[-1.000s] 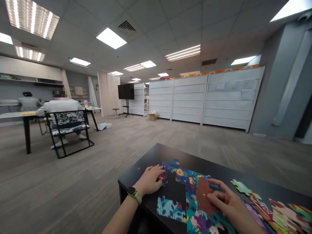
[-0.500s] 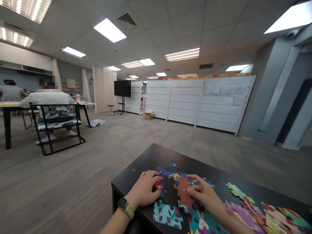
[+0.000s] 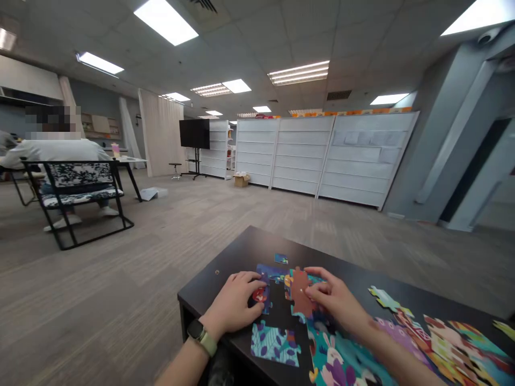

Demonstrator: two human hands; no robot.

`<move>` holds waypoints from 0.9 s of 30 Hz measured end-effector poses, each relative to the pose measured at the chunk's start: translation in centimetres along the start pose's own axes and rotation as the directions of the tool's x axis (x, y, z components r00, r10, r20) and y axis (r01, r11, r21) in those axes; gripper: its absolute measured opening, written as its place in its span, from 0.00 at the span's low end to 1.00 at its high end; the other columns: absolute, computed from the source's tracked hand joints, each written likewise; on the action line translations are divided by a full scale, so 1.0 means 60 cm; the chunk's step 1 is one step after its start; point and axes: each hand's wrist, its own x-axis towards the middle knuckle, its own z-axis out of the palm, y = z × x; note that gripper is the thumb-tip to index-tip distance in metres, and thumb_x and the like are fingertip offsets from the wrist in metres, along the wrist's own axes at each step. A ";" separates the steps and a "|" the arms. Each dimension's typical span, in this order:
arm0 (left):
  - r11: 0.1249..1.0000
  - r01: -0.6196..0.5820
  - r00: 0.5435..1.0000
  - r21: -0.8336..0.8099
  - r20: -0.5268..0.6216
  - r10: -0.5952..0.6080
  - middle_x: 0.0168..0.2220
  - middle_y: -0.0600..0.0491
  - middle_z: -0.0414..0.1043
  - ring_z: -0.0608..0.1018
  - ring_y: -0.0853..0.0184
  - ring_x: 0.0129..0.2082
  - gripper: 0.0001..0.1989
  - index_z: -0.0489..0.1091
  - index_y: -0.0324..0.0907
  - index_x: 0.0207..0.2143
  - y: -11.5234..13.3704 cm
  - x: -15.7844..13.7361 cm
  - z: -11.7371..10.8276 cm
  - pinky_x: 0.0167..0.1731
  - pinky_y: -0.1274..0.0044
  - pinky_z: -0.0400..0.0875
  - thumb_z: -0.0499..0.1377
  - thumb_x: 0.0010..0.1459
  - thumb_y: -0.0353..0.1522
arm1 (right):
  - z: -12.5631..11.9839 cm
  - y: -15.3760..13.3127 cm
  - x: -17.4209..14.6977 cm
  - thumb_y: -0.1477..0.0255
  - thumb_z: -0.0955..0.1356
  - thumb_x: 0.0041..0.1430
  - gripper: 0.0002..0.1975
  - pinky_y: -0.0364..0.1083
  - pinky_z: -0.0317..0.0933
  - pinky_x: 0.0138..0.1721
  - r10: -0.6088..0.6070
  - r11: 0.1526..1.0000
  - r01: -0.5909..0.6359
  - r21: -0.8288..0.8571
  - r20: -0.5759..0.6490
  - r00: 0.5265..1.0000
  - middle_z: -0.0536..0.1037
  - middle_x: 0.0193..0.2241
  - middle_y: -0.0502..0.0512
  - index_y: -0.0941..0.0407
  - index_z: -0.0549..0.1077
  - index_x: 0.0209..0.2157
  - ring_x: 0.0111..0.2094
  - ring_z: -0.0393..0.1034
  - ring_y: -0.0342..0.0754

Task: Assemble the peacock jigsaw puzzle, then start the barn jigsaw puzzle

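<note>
Puzzle (image 3: 332,356), left hand (image 3: 235,303) spread at its border, right hand (image 3: 336,296) pinching brown piece (image 3: 300,294), distant wall sheets (image 3: 367,138) too small to read

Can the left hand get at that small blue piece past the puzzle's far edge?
Probably yes: the left hand is near, with only flat puzzle pieces and black tabletop between it and the small blue piece.

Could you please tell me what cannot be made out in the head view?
Head view, hidden: part of the brown piece, behind the right hand.
Head view, cut off: rabbit puzzle section, by the bottom edge.
Head view, too small: any writing on the pale sheets.
</note>
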 end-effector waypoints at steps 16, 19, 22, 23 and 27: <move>0.984 -0.110 0.966 -0.142 0.219 0.140 0.57 0.51 0.70 0.68 0.51 0.58 0.30 0.74 0.54 0.52 0.076 -0.026 -0.024 0.62 0.59 0.54 0.73 0.45 0.47 | -0.072 0.025 -0.095 0.51 0.72 0.49 0.34 0.42 0.50 0.22 0.072 0.997 -0.071 0.012 -0.062 0.995 0.73 0.21 0.44 0.55 0.65 0.52 0.19 0.60 0.42; 0.981 -0.106 0.941 -0.165 0.303 0.152 0.58 0.52 0.71 0.69 0.52 0.58 0.25 0.74 0.58 0.53 0.102 -0.038 -0.023 0.63 0.59 0.54 0.69 0.53 0.46 | -0.065 0.022 -0.095 0.53 0.73 0.49 0.33 0.42 0.52 0.23 0.054 0.998 -0.053 0.032 -0.050 0.997 0.73 0.20 0.44 0.56 0.66 0.51 0.19 0.61 0.42; 0.978 -0.107 0.937 -0.178 0.310 0.159 0.56 0.54 0.73 0.72 0.57 0.56 0.17 0.74 0.59 0.53 0.112 -0.051 -0.024 0.60 0.65 0.59 0.63 0.62 0.38 | -0.066 0.023 -0.098 0.54 0.72 0.50 0.31 0.42 0.52 0.23 0.052 0.998 -0.051 0.025 -0.059 0.997 0.73 0.20 0.43 0.55 0.66 0.51 0.20 0.62 0.43; 0.979 -0.106 0.937 -0.173 0.312 0.157 0.56 0.54 0.73 0.72 0.58 0.55 0.17 0.74 0.60 0.54 0.112 -0.056 -0.025 0.59 0.66 0.61 0.62 0.63 0.36 | -0.067 0.025 -0.099 0.54 0.71 0.51 0.30 0.42 0.52 0.23 0.050 0.999 -0.049 0.019 -0.062 0.997 0.73 0.20 0.43 0.55 0.66 0.51 0.20 0.63 0.43; 0.982 -0.112 0.952 -0.155 0.267 0.150 0.54 0.55 0.75 0.74 0.60 0.53 0.17 0.73 0.61 0.54 0.092 -0.082 -0.031 0.58 0.67 0.65 0.60 0.65 0.33 | -0.066 0.032 -0.099 0.57 0.71 0.52 0.27 0.42 0.53 0.24 0.017 0.999 -0.015 0.029 -0.053 0.998 0.72 0.20 0.43 0.55 0.67 0.51 0.22 0.64 0.43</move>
